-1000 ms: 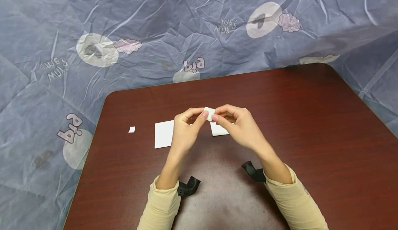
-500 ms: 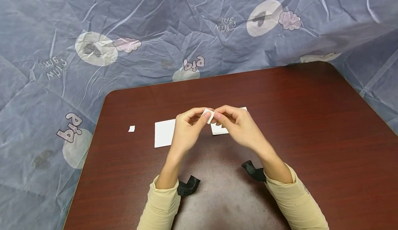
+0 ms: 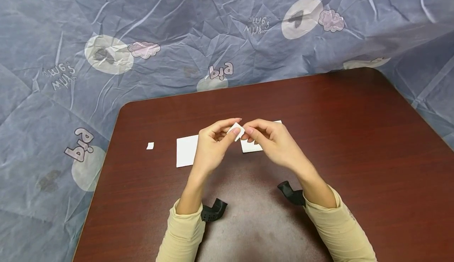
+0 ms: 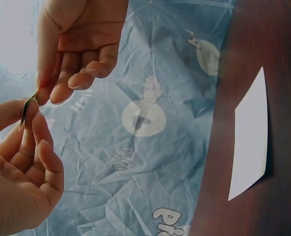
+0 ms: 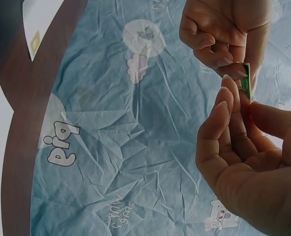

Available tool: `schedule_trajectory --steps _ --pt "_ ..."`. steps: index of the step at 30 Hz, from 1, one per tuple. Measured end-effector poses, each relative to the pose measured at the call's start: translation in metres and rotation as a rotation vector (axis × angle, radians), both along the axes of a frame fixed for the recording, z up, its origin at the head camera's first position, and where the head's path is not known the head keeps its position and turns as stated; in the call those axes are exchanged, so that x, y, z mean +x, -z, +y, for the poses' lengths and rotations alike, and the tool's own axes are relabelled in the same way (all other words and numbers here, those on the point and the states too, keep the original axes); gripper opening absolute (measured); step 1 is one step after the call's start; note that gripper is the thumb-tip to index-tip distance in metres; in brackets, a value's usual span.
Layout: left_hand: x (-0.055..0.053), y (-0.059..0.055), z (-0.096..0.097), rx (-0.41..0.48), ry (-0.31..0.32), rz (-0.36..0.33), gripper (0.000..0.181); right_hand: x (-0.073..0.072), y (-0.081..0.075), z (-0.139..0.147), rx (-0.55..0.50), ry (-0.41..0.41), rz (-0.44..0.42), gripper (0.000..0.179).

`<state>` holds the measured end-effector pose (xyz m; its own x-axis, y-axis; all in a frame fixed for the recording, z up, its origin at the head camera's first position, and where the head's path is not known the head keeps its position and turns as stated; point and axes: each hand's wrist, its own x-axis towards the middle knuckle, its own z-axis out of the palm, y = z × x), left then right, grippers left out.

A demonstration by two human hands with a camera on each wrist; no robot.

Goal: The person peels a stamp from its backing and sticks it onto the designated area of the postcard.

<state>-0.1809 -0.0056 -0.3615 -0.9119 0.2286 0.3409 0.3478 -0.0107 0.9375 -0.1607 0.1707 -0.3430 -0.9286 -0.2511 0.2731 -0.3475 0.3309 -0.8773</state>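
Observation:
Both hands meet over the middle of the table around a small square sticker (image 3: 239,127), its white side up in the head view. Green shows on its other face in the right wrist view. My left hand (image 3: 212,144) pinches it between thumb and fingers. My right hand (image 3: 278,142) pinches its right corner with thumb and index finger. In the left wrist view the sticker (image 4: 26,109) is seen edge-on, and its lower end splits into two thin layers. The other fingers of both hands are loosely bent.
Behind the left hand lies a white card (image 3: 186,151), and a second white card (image 3: 252,147) is partly hidden by the right hand. Further left sits a small white paper scrap (image 3: 150,145). Black wrist mounts (image 3: 214,210) stick out by the sleeves. A printed cloth (image 3: 177,37) hangs behind the table.
The sticker has turned so that a corner points up. The left index fingertip has risen off its edge, and the right fingertips have shifted onto its right corner.

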Motion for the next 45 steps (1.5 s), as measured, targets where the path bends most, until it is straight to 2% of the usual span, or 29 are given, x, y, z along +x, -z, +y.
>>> schedule_trajectory --steps 8,22,26,30,33,38,45 --pt "-0.001 -0.0002 0.0001 0.01 0.005 0.002 0.024 -0.0003 -0.0006 0.001 0.003 0.001 -0.013 0.011" --pt "-0.002 0.0021 0.0014 0.018 -0.006 0.055 0.025 -0.0011 0.0 0.0008 0.02 0.0 -0.04 0.015" --pt "0.0 0.0018 0.0029 0.031 -0.039 0.065 0.022 -0.0002 -0.0004 0.0007 0.017 0.014 -0.005 0.013" --pt "0.0029 0.002 0.0057 0.018 -0.094 0.081 0.023 0.001 -0.001 -0.0007 0.01 0.049 -0.006 0.012" --pt "0.0044 0.0019 0.007 -0.029 -0.126 0.133 0.019 0.0018 -0.0014 -0.0017 -0.002 0.077 -0.016 0.012" --pt "0.0047 0.0032 0.0078 -0.118 -0.18 0.263 0.007 0.0029 -0.0016 -0.0032 -0.038 0.115 -0.02 0.012" --pt "0.0044 0.0039 0.0097 -0.222 -0.286 0.408 0.007 0.0039 -0.0022 -0.0053 -0.058 0.14 -0.008 0.012"
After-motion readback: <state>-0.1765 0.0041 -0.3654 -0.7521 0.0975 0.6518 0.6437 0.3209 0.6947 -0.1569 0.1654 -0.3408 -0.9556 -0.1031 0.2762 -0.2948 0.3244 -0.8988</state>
